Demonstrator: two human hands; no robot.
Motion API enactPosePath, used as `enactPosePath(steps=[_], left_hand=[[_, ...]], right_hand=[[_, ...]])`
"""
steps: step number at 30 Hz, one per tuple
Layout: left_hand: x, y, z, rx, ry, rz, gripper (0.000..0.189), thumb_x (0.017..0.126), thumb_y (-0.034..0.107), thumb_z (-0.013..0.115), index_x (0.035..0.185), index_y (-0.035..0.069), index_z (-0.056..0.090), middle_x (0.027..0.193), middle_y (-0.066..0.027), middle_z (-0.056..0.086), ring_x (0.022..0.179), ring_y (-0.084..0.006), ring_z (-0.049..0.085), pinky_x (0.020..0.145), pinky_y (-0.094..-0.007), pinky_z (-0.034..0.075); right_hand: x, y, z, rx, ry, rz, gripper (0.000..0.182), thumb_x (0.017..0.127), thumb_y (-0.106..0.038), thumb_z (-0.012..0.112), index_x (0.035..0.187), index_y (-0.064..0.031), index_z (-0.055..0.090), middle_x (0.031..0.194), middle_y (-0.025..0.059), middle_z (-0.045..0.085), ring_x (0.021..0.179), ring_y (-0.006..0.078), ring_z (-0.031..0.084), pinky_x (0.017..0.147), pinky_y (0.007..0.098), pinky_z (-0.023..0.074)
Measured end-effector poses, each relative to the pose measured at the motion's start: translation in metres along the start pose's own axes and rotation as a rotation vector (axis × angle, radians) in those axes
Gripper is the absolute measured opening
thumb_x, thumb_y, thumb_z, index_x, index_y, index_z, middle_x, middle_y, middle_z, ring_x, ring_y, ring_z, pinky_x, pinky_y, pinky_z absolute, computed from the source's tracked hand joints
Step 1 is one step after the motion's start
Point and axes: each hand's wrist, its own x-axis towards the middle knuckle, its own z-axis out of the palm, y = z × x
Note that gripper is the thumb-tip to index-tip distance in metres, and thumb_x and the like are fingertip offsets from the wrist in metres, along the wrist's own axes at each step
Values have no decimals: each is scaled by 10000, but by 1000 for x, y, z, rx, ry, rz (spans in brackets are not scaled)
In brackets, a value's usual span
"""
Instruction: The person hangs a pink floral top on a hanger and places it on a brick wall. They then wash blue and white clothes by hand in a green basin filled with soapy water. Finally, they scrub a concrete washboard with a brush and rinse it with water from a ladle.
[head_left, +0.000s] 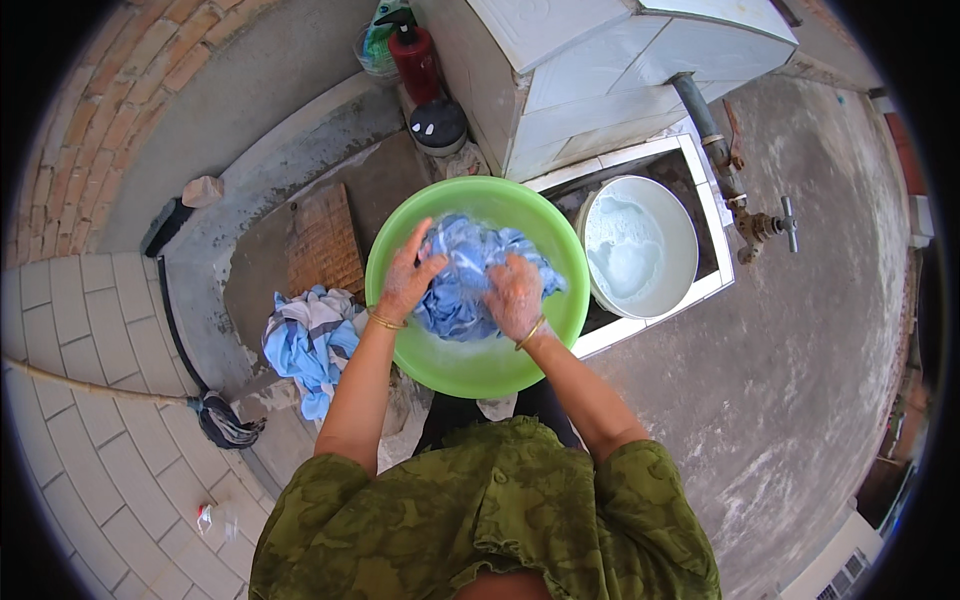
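Note:
A light-green plastic basin (480, 379) is in front of me, with a wet, bunched blue garment (461, 292) and some suds in it. On the garment's left edge rests my left hand (407, 281), thumb and fingers spread apart. My right hand (516, 294) presses into the garment from the right, its fingers curled into the fabric and partly hidden. Both hands look wet and soapy, and each wrist wears gold-coloured bangles. Close to the basin's right side stands a white bucket (679, 259) holding foamy water (622, 244).
A blue, white and dark checked cloth (311, 341) lies left of the basin, near a wooden washboard (322, 240). Behind are a red pump bottle (416, 66) and a black-topped container (437, 126). A metal tap (761, 225) juts out at right. A mop (225, 421) lies left.

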Motion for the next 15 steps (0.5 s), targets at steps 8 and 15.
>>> enactPosePath(steps=[8, 15], left_hand=[[-52, -13, 43, 874, -153, 17, 535, 666, 335, 714, 1093, 37, 590, 1373, -217, 256, 1210, -469, 295, 974, -538, 280], [-29, -145, 63, 468, -227, -270, 608, 722, 306, 649, 1251, 64, 474, 1397, -213, 281, 1275, -453, 243, 1043, -551, 198]], right_hand=[[-41, 25, 9, 219, 146, 205, 608, 664, -324, 742, 1169, -83, 503, 1244, 231, 425, 1169, 426, 369, 987, 523, 275], [-1, 58, 54, -18, -241, 390, 818, 736, -451, 666, 1387, -155, 268, 1332, 269, 350, 1209, 475, 334, 1015, 512, 283]])
